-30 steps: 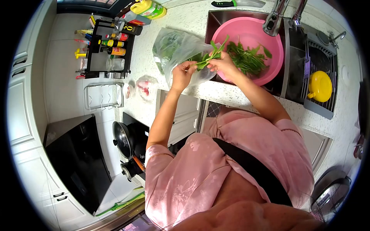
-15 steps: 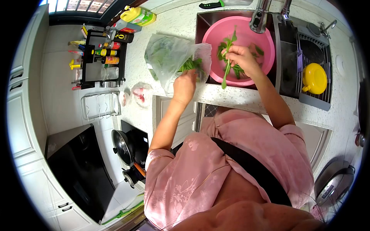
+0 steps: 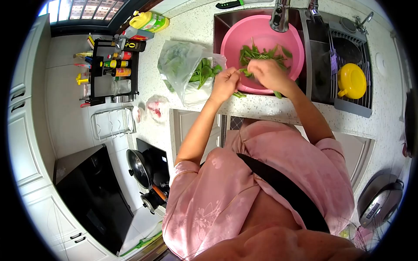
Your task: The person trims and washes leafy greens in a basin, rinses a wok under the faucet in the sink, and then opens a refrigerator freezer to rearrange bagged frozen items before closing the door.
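Note:
My left hand (image 3: 225,84) is closed in a pinch at the near left rim of the pink basin (image 3: 297,65), on a stem of leafy greens (image 3: 244,72). Close beside it, over the basin, my right hand (image 3: 271,76) is curled round the same stem; its fingertips are slightly blurred. More loose greens (image 3: 263,54) lie in the basin. On the counter to the left, a clear plastic bag (image 3: 174,58) lies with its mouth toward the basin, and green leaves (image 3: 204,71) poke out. A leaf (image 3: 239,94) shows below my left hand at the counter edge.
A faucet (image 3: 280,19) hangs over the basin, which sits in the sink. Right of it, a dish rack holds a yellow bowl (image 3: 352,81). A knife (image 3: 229,5) lies behind the sink. Left stand a bottle rack (image 3: 115,71), a yellow jug (image 3: 149,21) and a bag with red-and-white contents (image 3: 155,108).
My left hand has come out of the bag's mouth and moved right to the basin rim. My right hand has lowered toward it, and the long sprig it held up is no longer raised.

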The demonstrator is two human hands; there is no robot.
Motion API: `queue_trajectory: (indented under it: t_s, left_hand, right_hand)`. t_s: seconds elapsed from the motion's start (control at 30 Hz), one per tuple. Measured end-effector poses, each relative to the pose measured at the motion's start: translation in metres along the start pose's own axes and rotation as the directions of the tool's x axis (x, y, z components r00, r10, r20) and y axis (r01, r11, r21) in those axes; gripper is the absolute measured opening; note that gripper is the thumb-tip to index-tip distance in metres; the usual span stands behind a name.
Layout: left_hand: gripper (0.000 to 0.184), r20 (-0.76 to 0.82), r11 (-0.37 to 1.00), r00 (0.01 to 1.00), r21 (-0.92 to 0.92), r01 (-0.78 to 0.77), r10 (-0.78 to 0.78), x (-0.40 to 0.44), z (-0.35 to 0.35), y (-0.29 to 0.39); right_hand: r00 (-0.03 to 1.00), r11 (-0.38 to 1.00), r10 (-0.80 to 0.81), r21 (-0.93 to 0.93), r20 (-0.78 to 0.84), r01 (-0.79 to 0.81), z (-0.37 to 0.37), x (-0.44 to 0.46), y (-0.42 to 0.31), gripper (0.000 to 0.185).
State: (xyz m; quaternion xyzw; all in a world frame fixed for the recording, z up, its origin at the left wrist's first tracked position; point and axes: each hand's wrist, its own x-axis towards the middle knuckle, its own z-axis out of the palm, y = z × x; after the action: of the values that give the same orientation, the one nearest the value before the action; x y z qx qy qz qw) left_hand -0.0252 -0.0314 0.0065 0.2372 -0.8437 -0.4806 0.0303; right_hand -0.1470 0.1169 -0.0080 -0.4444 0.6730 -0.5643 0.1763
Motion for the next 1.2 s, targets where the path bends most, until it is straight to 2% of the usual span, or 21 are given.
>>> queue_trajectory:
  t_s: [0.03, 0.07, 0.13, 0.17, 0.2, 0.27, 0.3, 0.33, 0.37, 0.4, 0.43, 0.47, 0.6, 0.8, 0.87, 0.9, 0.93, 1.0, 1.07, 1.13, 1.2]
  left_hand:
    - [0.022, 0.101, 0.968, 0.988, -0.214, 0.133, -0.113, 0.000, -0.003, 0.003]
    - [0.024, 0.224, 0.872, 0.953, -0.401, 0.279, -0.201, -0.002, -0.005, 0.007]
    - [0.024, 0.267, 0.832, 0.943, -0.462, 0.308, -0.201, -0.005, -0.005, 0.014]
    - [0.025, 0.304, 0.789, 0.933, -0.517, 0.332, -0.193, -0.006, -0.005, 0.016]
    - [0.025, 0.305, 0.789, 0.933, -0.518, 0.330, -0.190, -0.006, -0.004, 0.016]
    - [0.024, 0.231, 0.928, 0.964, -0.313, 0.204, -0.134, -0.010, -0.001, 0.015]
    - [0.024, 0.230, 0.926, 0.964, -0.315, 0.206, -0.136, -0.013, 0.000, 0.007]
    - [0.022, 0.132, 0.993, 0.991, -0.109, 0.039, -0.024, -0.016, 0.003, -0.004]
    - [0.020, 0.063, 0.986, 0.992, 0.118, -0.115, 0.108, -0.019, 0.006, -0.013]
    - [0.020, 0.067, 0.987, 0.992, 0.116, -0.112, 0.105, -0.023, 0.010, -0.010]
    - [0.018, 0.023, 0.959, 0.994, 0.263, -0.106, 0.104, -0.029, 0.014, -0.005]
    - [0.017, -0.022, 0.910, 0.994, 0.404, -0.091, 0.109, -0.033, 0.018, -0.002]
    - [0.019, -0.134, 0.848, 0.977, 0.526, -0.071, 0.165, -0.037, 0.026, -0.012]
    - [0.024, -0.220, 0.786, 0.972, 0.615, 0.070, 0.085, -0.024, 0.010, -0.020]
    - [0.024, -0.240, 0.783, 0.965, 0.618, 0.070, 0.102, -0.023, -0.003, -0.027]
    - [0.024, -0.228, 0.847, 0.972, 0.528, 0.069, 0.063, -0.025, -0.007, -0.023]
    - [0.024, -0.215, 0.899, 0.977, 0.430, 0.082, 0.014, -0.030, -0.008, -0.022]
    - [0.028, -0.154, 0.946, 0.988, 0.322, 0.021, 0.031, -0.030, -0.007, -0.029]
    - [0.034, 0.053, 0.941, 0.964, -0.213, 0.265, -0.259, -0.020, -0.005, -0.016]
    - [0.035, 0.107, 0.926, 0.962, -0.265, 0.271, -0.251, -0.020, 0.002, -0.007]
    - [0.034, 0.310, 0.894, 0.921, -0.302, 0.331, -0.236, -0.019, 0.011, -0.003]
  right_hand:
    - [0.994, 1.000, -0.019, -0.001, -0.109, 0.019, -0.001, 0.004, 0.005, 0.013]
    - [0.994, 1.000, -0.016, -0.001, -0.106, 0.016, -0.002, 0.008, 0.007, 0.013]
    - [0.996, 0.976, -0.028, 0.218, 0.085, 0.009, -0.004, 0.011, 0.009, 0.013]
    - [0.972, 0.975, -0.023, 0.222, 0.235, -0.031, -0.006, 0.012, 0.007, 0.011]
    - [0.972, 0.975, -0.023, 0.220, 0.234, -0.030, -0.005, 0.010, 0.007, 0.011]
    - [0.957, 0.968, -0.007, 0.242, 0.291, -0.067, 0.005, 0.006, 0.011, 0.013]
    - [0.972, 0.990, -0.097, 0.123, 0.214, 0.072, 0.011, 0.003, 0.017, 0.012]
    - [0.972, 0.990, -0.094, 0.124, 0.217, 0.068, 0.017, 0.001, 0.018, 0.012]
    - [0.973, 0.999, -0.049, -0.011, 0.227, 0.052, 0.024, -0.004, 0.015, 0.011]
    - [0.973, 0.989, -0.002, -0.145, 0.229, 0.037, 0.030, -0.008, 0.011, 0.011]
    - [0.957, 0.934, 0.068, -0.355, 0.281, 0.038, 0.036, -0.011, 0.007, 0.010]
    - [0.957, 0.934, 0.071, -0.356, 0.281, 0.035, 0.039, -0.015, 0.005, 0.010]
    - [0.964, 0.921, 0.032, -0.382, 0.263, 0.073, 0.051, -0.016, 0.013, 0.009]
    - [0.971, 0.881, -0.046, -0.449, 0.235, 0.151, 0.046, -0.007, 0.006, 0.008]
    - [0.989, 0.916, -0.147, -0.375, 0.020, 0.144, 0.037, 0.002, 0.007, 0.008]
    - [0.990, 0.931, -0.132, -0.348, -0.041, 0.109, 0.035, 0.010, 0.013, 0.008]
    - [0.993, 0.962, -0.117, -0.247, 0.024, 0.120, 0.027, 0.018, 0.025, 0.015]
    - [0.983, 0.917, -0.181, -0.364, -0.010, 0.165, 0.012, 0.025, 0.038, 0.033]
    - [0.964, 0.887, -0.261, -0.403, -0.041, 0.223, -0.002, 0.023, 0.035, 0.035]
    - [0.945, 0.859, -0.319, -0.442, -0.066, 0.259, -0.012, 0.009, 0.021, 0.037]
    - [0.957, 0.996, -0.083, 0.061, 0.277, 0.069, -0.014, -0.013, 0.000, 0.024]
